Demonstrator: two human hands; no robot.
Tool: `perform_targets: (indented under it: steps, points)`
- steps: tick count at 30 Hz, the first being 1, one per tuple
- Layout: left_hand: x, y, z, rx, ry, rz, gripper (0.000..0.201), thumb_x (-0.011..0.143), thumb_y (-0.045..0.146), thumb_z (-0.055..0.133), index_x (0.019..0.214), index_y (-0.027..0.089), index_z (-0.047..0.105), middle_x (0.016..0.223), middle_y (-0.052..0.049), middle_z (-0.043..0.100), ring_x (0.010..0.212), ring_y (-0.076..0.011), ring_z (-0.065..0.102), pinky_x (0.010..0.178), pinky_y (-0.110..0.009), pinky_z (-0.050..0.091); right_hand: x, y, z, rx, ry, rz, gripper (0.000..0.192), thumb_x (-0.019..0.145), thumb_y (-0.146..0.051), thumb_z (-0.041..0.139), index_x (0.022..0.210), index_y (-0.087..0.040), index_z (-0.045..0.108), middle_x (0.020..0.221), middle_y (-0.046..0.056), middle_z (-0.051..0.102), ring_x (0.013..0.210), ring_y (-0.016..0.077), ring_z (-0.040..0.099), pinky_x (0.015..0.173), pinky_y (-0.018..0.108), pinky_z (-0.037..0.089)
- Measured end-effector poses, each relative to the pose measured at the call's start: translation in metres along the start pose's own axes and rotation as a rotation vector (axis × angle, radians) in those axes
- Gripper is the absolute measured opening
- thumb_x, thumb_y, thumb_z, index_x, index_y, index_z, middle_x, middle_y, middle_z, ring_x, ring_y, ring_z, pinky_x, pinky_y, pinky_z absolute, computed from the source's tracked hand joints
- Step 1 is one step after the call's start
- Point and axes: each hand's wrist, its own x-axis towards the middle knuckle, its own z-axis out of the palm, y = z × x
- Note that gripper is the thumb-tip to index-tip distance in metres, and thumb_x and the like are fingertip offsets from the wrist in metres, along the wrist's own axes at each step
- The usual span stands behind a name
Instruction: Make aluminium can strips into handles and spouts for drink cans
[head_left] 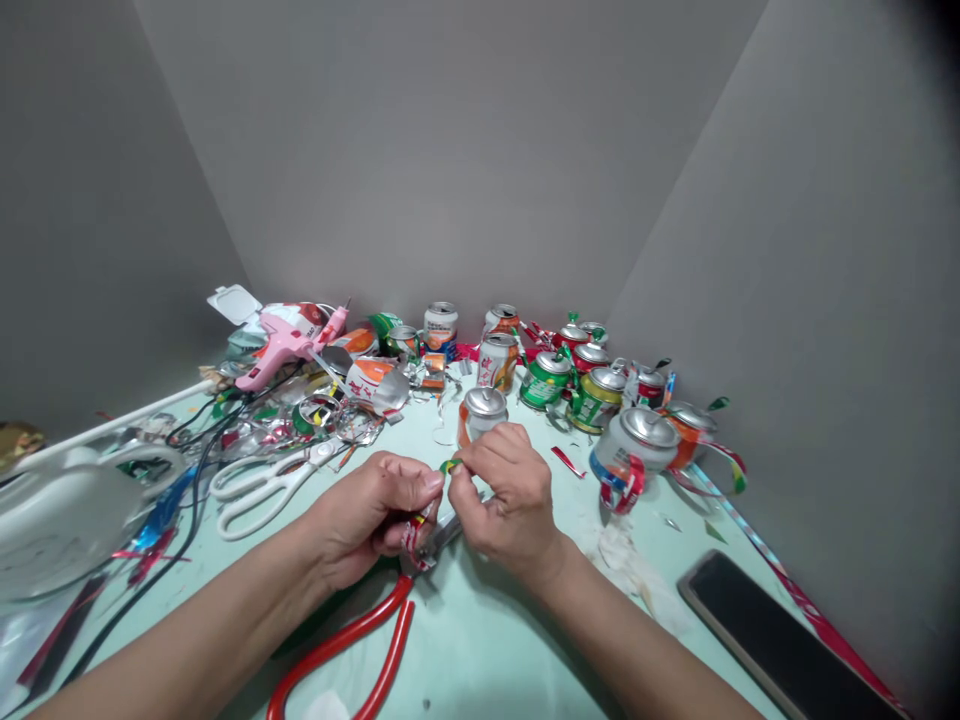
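Note:
Near the middle of the table, my left hand [367, 515] and my right hand [511, 492] meet with fingertips pinched. Between them runs a small green-and-yellow strip [450, 466], seemingly cut from a can. A curled red-and-white piece of can metal [418, 535] hangs below the left fingers; whether it joins the strip I cannot tell. Under my hands lies a red-handled tool [394, 598], its metal end partly hidden. Just behind the right knuckles stands a small teapot-like can [484, 404] with a silver lid, its lower part covered.
Several small pots made of cans, including a green one [546, 378] and a large silver one [636, 440], stand at right. A phone [780, 630] lies front right. On the left are white scissors [270, 485], a pink glue gun [289, 345], a black cable [196, 500] and metal scraps.

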Motion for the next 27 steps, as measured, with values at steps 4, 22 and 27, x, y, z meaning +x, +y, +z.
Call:
perform_targets:
  steps: [4,22,27]
  points:
    - [-0.001,0.002,0.000,-0.044,-0.043,-0.042,0.030,0.055,0.030,0.070,0.044,0.013,0.048,0.033,0.004,0.037,0.029,-0.0012,0.023,0.033,-0.017,0.007,0.003,0.004,-0.004,0.066,-0.063,-0.010,0.017,0.073,-0.013,0.047,0.059,-0.018,0.053,0.053,0.001,0.051,0.056,0.0150,0.047,0.061,0.032,0.037]
    - [0.000,0.008,-0.002,-0.040,0.019,-0.076,0.025,0.056,0.026,0.065,0.043,0.013,0.048,0.033,0.003,0.038,0.029,-0.0014,0.021,0.032,-0.016,0.007,0.005,0.009,-0.013,-0.071,-0.159,-0.187,0.013,0.076,-0.013,0.049,0.072,-0.017,0.061,0.063,0.004,0.063,0.059,0.0163,0.050,0.057,0.031,0.037]
    - [0.001,0.003,-0.002,-0.055,0.009,-0.005,0.027,0.055,0.026,0.067,0.042,0.014,0.046,0.033,0.004,0.037,0.030,-0.0019,0.024,0.033,-0.016,0.010,0.005,0.003,-0.008,-0.086,-0.112,-0.109,0.015,0.077,-0.013,0.048,0.069,-0.017,0.061,0.060,0.004,0.059,0.058,0.0162,0.049,0.058,0.031,0.038]
